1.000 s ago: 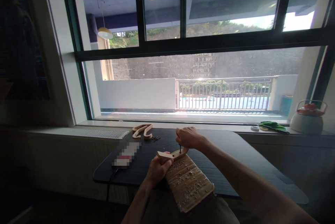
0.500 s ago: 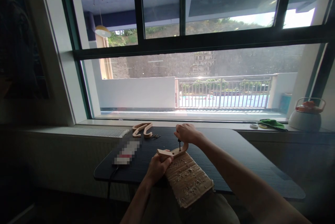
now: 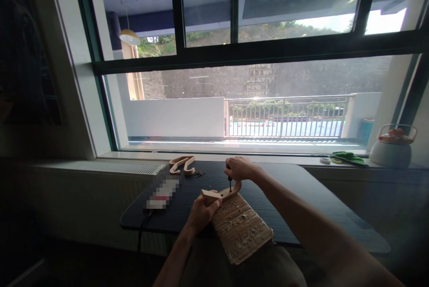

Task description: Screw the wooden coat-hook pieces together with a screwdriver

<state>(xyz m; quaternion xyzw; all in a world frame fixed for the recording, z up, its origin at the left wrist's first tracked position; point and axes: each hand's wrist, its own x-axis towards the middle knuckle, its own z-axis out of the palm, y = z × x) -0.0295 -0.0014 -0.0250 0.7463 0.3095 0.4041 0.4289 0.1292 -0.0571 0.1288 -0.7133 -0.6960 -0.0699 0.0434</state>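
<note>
My right hand (image 3: 241, 168) is closed around the handle of a screwdriver (image 3: 230, 184), held upright. Its tip meets a curved wooden piece (image 3: 227, 192) that lies along the far edge of a wooden board (image 3: 243, 229). A dark hole shows in the curved piece beside the tip. My left hand (image 3: 203, 211) grips the curved piece and the board's left corner; some of its fingers are hidden underneath. Small bits are scattered over the ridged board, which slants from the table edge over my lap.
On the dark table (image 3: 321, 206) lie two curved wooden pieces (image 3: 182, 165), several screws (image 3: 200, 173) and a blurred-out item with a cable (image 3: 140, 229). The sill holds a green glove-like cloth (image 3: 348, 158), tape-like rings (image 3: 325, 160) and a pale kettle (image 3: 390, 150).
My right hand has turned slightly at the screwdriver, its wrist a little lower. The left hand, the board and the curved piece stay nearly where they were.
</note>
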